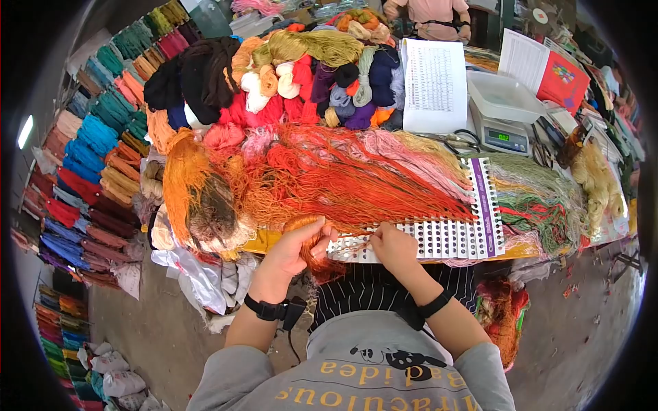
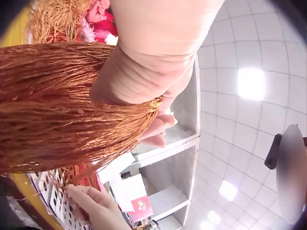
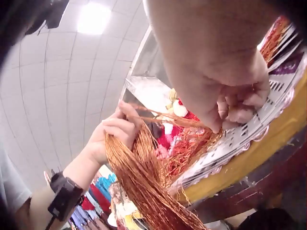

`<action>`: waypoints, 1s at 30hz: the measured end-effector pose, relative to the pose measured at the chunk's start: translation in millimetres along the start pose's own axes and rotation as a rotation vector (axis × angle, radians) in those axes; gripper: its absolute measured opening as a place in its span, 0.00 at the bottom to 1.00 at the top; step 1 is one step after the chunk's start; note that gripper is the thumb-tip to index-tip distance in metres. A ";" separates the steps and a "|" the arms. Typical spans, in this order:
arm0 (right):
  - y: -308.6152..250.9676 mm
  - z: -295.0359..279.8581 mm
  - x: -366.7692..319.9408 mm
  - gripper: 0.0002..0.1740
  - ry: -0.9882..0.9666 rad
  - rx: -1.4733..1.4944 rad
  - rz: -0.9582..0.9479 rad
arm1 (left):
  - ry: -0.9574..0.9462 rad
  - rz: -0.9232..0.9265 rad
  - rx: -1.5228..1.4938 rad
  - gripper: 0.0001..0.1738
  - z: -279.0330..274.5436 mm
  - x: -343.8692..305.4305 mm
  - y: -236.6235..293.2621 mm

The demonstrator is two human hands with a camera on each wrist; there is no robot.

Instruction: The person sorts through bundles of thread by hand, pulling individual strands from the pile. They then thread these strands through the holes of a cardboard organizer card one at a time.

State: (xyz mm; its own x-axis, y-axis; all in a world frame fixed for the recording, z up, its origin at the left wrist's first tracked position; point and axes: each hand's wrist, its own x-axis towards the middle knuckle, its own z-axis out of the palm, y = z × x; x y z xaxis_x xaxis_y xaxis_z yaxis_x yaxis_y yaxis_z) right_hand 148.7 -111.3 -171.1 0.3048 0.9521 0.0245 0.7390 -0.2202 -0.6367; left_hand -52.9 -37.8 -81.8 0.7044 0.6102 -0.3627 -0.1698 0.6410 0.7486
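A thick rust-brown skein of thread (image 2: 57,105) hangs over my left hand (image 1: 293,248), which grips it near the table's front edge. In the right wrist view a few thin strands (image 3: 165,116) run from the left hand across to my right hand (image 1: 395,246). Its thumb and fingers pinch these strands close over a white strip of perforated cards (image 1: 439,236). The cards overlap in a row, with holes along them and a purple printed edge at the right. Orange-red threads (image 1: 363,175) fan out from the holes towards the back left.
Bundled yarns (image 1: 288,75) in many colours are heaped at the back. A printed sheet (image 1: 435,85), a digital scale (image 1: 504,137) and scissors (image 1: 466,140) lie at the back right. Hanging skeins (image 1: 99,133) line the left wall. Another person (image 1: 435,17) stands across the table.
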 end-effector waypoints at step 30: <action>41.7 -79.9 -67.1 0.14 -0.057 0.405 0.043 | -0.054 -0.231 0.159 0.16 -10.4 40.3 -60.1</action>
State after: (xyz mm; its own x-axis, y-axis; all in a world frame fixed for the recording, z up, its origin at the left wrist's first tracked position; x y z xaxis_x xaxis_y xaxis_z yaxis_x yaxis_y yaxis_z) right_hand 207.1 -201.4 -137.6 0.2883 0.9565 -0.0441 0.4270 -0.1697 -0.8882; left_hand -21.5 -46.8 -147.2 0.7482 0.4281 -0.5068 0.1067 0.6763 0.7288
